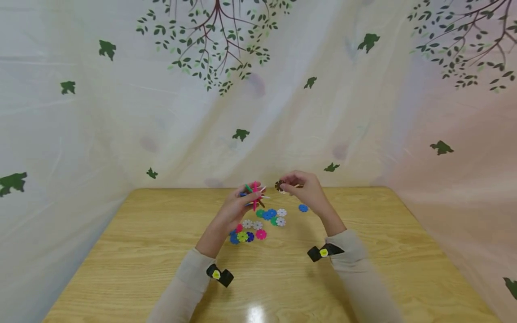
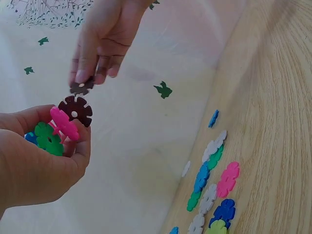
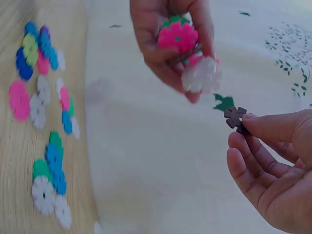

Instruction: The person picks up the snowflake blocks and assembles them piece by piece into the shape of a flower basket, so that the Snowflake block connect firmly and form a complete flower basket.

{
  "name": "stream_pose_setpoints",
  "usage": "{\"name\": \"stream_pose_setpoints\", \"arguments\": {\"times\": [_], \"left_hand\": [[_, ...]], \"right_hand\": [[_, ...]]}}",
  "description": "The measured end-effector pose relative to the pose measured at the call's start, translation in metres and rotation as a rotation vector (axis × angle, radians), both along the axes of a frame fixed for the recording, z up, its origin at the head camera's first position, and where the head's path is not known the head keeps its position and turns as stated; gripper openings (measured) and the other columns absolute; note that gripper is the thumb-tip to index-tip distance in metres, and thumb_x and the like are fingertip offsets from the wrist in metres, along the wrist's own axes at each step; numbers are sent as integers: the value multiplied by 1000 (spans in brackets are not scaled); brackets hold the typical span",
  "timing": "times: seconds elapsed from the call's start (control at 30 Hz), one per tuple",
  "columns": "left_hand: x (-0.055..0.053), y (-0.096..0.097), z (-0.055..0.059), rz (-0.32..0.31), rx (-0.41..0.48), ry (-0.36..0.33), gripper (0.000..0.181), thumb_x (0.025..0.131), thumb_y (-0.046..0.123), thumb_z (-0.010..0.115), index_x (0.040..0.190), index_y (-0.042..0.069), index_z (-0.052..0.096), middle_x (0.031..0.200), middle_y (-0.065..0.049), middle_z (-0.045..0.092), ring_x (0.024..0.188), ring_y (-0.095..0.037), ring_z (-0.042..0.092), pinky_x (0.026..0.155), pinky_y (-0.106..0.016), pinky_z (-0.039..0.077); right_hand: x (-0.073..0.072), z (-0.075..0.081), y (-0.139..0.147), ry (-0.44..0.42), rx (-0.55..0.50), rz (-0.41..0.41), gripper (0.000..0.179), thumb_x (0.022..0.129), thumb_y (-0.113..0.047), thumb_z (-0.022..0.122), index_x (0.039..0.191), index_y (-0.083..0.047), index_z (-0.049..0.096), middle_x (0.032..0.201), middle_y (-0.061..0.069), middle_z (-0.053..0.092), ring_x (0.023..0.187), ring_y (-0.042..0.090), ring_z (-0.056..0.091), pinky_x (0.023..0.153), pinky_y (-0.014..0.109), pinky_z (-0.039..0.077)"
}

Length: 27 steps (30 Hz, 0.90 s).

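Observation:
My left hand (image 1: 235, 207) holds a cluster of joined snowflake discs above the table. Pink (image 2: 64, 123), green (image 2: 48, 138), brown (image 2: 75, 111) and white (image 3: 202, 75) discs show in it, set at angles to one another. To its right, my right hand (image 1: 305, 190) pinches a single brown snowflake disc (image 3: 236, 119) between thumb and fingers. In the left wrist view this brown disc hangs just above the cluster's brown one. The fingers of the left hand hide part of the cluster.
Below the hands, loose snowflake discs lie on the wooden table (image 1: 161, 251): several white ones, blue ones, a pink disc (image 1: 261, 234) and a yellow-green disc (image 1: 242, 236). One blue disc (image 1: 303, 207) lies apart on the right. Behind the table hangs a leaf-patterned cloth (image 1: 194, 134).

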<state>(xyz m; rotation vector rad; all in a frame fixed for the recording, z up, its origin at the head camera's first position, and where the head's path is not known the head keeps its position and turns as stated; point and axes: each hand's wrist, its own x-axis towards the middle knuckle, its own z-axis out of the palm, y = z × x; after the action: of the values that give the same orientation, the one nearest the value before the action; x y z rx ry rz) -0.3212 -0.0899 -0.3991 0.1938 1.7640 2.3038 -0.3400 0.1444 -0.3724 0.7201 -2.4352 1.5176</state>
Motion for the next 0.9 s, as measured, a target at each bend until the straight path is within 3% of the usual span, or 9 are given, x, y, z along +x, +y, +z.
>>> {"name": "stream_pose_setpoints", "arguments": {"times": [0.2,0.43,0.57,0.73,0.8,0.9], "left_hand": [[-1,1,-2,-11,11,-23,40,103,8,59,142,3,55,131,-13,60,107,-12,64,92,-26,56],[-3,3,-5,4,22,-13,40,101,6,61,141,2,55,114,-1,67,108,-15,68,90,-25,56],[-4,2,-7,23,2,8,40,101,5,61,141,2,55,124,-8,66,106,-13,69,87,-22,55],[-4,1,-8,51,-37,22,42,100,5,62,141,2,55,143,-18,59,109,-13,69,88,-22,55],[-3,1,-8,65,-43,23,41,100,5,63,140,1,56,143,-20,59,110,-16,70,88,-23,55],[-2,3,-7,89,-57,23,40,99,5,65,137,0,58,129,-19,65,106,-17,70,84,-23,54]], "right_hand": [[2,-2,-19,5,-125,36,18,96,-8,70,110,3,69,99,24,72,81,17,70,73,36,62],[3,-10,-28,2,-171,28,16,96,-5,69,110,4,67,97,23,69,81,22,69,69,25,58],[4,-12,-31,42,-153,18,17,96,-5,69,110,4,68,95,23,69,79,19,69,69,21,57],[6,-10,-32,62,-122,3,17,95,-6,71,109,2,71,93,21,72,82,34,70,71,20,57],[6,-11,-33,68,-107,-6,17,95,-7,71,109,2,72,94,21,73,85,40,70,73,22,57],[6,-12,-35,80,-86,-23,17,95,-7,71,109,2,74,96,20,75,86,32,71,74,24,58]]}}
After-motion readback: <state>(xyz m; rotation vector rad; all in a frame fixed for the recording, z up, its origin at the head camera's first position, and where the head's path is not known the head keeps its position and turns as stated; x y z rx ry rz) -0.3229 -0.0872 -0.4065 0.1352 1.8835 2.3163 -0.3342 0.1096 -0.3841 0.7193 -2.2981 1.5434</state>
